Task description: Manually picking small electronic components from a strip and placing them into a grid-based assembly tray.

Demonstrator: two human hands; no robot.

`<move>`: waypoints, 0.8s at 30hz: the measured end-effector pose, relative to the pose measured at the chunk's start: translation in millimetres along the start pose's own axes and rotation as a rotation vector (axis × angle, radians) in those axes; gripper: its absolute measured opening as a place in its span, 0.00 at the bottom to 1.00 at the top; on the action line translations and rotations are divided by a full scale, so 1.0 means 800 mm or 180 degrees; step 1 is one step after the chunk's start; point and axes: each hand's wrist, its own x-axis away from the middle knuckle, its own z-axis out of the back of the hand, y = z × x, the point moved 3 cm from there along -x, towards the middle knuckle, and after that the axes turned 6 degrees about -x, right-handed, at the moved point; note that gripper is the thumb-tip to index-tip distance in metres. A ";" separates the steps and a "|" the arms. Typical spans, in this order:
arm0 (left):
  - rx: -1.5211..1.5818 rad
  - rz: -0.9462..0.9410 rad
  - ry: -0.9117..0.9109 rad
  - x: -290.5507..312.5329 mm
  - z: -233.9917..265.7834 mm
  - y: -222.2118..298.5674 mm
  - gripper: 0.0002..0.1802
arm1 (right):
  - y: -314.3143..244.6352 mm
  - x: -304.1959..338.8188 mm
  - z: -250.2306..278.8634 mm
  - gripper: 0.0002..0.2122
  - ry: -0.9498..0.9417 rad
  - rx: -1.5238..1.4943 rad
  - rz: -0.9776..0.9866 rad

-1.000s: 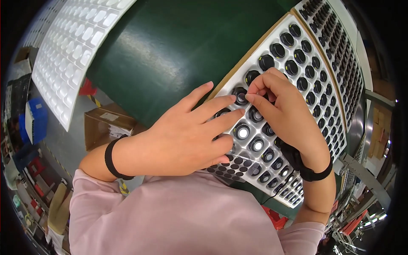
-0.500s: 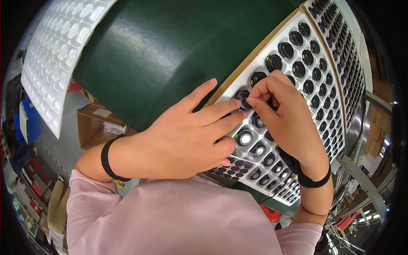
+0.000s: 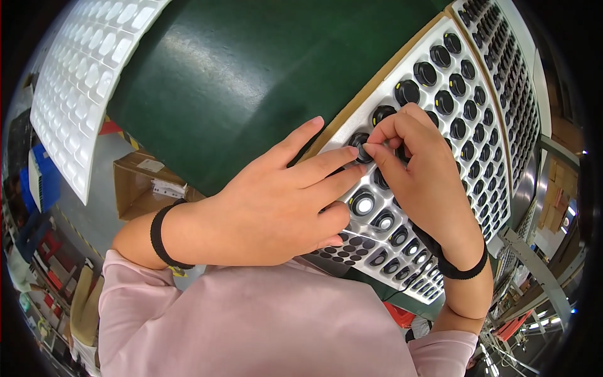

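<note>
A white moulded tray holds rows of round black parts with small yellow marks, in its pockets. Thumb and forefinger of my right hand are pinched together at the rim of one round black part near the tray's left edge; anything between the tips is too small to make out. My left hand lies palm down with its fingers stretched and spread. Its fingertips rest at the near side of that same part. Closer to me, several parts show a bright white centre, such as this black ring-shaped part.
Dark round discs on a sheet lie by the tray's near end. The green tabletop stretches to the left. An empty-pocketed white tray stands at the far left, above a cardboard box. A second filled tray lies at the right.
Both hands stay at the same part with almost no movement; the right thumb tip shifts very slightly. The filled tray sits a few pixels further right in the view.
</note>
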 end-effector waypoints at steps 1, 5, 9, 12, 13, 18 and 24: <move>0.0011 0.0002 0.0003 0.000 0.000 0.000 0.21 | 0.000 0.000 -0.001 0.04 0.0018 0.0018 0.0009; -0.0012 0.0013 -0.0012 0.000 -0.001 0.001 0.21 | 0.002 0.001 -0.003 0.04 0.0099 -0.0026 -0.0016; -0.0055 0.0025 -0.0057 0.001 0.000 0.005 0.21 | 0.001 0.002 -0.004 0.04 0.0219 0.0032 0.0057; -0.0105 -0.0036 -0.0010 -0.001 0.003 0.004 0.21 | 0.002 0.004 0.001 0.05 0.0390 0.0270 0.0262; -0.0127 -0.0067 0.0013 -0.002 0.004 0.004 0.21 | 0.003 0.006 0.006 0.05 0.0512 0.0458 0.0430; -0.0017 -0.0032 0.0130 -0.002 0.016 0.009 0.20 | -0.015 0.042 0.028 0.07 -0.0056 -0.0067 0.0410; 0.0351 0.0106 -0.0336 -0.006 0.027 0.019 0.23 | -0.036 0.109 0.022 0.12 -0.0292 -0.0618 0.0032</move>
